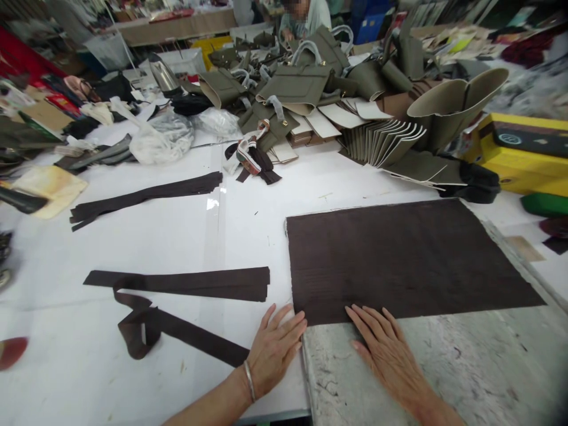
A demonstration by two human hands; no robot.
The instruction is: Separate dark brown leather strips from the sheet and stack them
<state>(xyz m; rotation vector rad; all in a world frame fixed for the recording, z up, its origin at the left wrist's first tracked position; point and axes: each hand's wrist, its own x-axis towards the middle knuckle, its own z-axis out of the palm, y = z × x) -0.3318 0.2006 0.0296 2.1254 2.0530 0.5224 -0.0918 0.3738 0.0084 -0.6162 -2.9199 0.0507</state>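
Observation:
A dark brown sheet [399, 260], of leather or similar material, lies flat on a grey stone-like board [465, 367]. My right hand [386, 343] rests on this board, fingers outstretched, fingertips on the sheet's near edge. At the sheet's near left corner is my left hand [279, 346], wearing a bracelet, its fingers extended. One dark brown strip [199, 337] runs from a loose curl up to my left wrist; whether it continues under the hand is hidden. Just beyond it lies a flat bundle of similar strips [213, 284].
Another strip bundle [151, 195] lies farther back on the white table [177, 242]. Olive handbags [293, 86] and fanned panels [381, 142] are piled behind the board. A yellow box [523, 154] stands at right. Across the table is a person [306, 21].

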